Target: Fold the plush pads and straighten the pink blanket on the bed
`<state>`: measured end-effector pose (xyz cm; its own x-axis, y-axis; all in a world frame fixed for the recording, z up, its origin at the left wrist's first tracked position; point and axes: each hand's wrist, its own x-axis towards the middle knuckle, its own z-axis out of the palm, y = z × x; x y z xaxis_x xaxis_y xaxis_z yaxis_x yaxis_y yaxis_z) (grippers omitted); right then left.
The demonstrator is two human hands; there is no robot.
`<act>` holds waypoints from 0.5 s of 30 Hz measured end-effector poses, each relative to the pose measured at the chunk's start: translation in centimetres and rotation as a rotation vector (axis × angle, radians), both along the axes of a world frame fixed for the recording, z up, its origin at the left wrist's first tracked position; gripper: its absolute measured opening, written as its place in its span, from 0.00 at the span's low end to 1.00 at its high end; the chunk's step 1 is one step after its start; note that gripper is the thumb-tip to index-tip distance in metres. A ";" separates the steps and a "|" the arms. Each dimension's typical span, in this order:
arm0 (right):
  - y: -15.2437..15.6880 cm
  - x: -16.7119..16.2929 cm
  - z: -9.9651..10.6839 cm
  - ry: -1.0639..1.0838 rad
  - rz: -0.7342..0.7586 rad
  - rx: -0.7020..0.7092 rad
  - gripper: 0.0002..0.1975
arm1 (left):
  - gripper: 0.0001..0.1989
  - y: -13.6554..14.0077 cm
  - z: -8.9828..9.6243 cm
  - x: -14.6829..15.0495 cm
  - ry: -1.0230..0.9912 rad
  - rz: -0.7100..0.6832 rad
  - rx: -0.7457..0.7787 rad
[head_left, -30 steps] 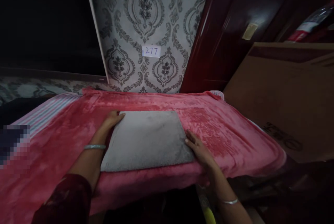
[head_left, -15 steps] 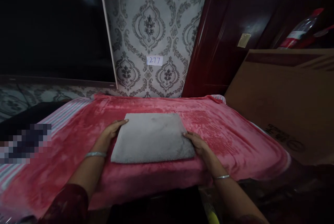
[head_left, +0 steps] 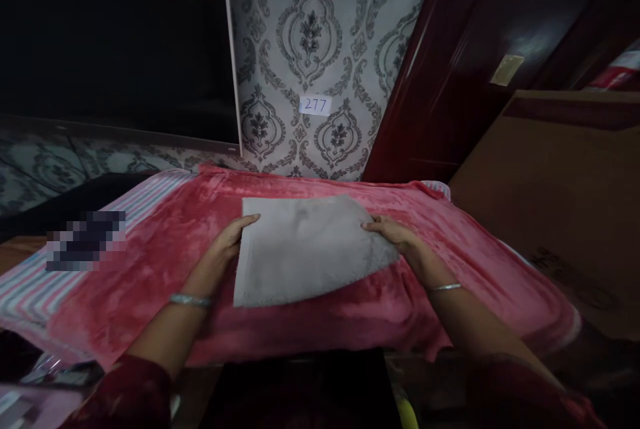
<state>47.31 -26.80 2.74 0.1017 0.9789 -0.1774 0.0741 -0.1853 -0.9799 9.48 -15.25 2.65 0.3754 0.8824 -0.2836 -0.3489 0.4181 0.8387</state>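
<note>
Between my two hands is a flat, rectangular piece of grey plush cloth [head_left: 305, 249], looking like a towel or small mat. My left hand [head_left: 237, 232] grips its left edge, thumb on top and fingers hidden beneath. On the right edge my right hand [head_left: 393, 232] pinches it the same way. The cloth's near right corner curves upward, and it appears raised off the pink plush blanket [head_left: 475, 282] under it. How high it hangs is hard to tell.
A large cardboard box [head_left: 560, 209] stands at the right, by a dark red door [head_left: 465, 49]. At the left is a big black screen [head_left: 115, 42]. A paper label reading 277 [head_left: 315, 105] is on the patterned wall. Striped fabric [head_left: 135, 206] edges the blanket.
Both hands have lifted the grey cloth, and its near right corner now bends up. The view has shifted, moving the wall and door rightward in the picture.
</note>
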 end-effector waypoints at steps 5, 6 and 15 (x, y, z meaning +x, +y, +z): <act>3.5 1.9 4.4 -0.190 0.222 0.069 0.21 | 0.13 -4.9 1.1 -1.3 -0.034 0.112 0.065; 4.5 2.0 5.1 -0.224 0.253 0.074 0.22 | 0.15 -6.0 1.0 -1.4 -0.047 0.131 0.087; 14.3 0.5 7.5 -0.722 0.251 0.088 0.15 | 0.22 -14.8 -2.9 1.1 -0.185 0.241 0.054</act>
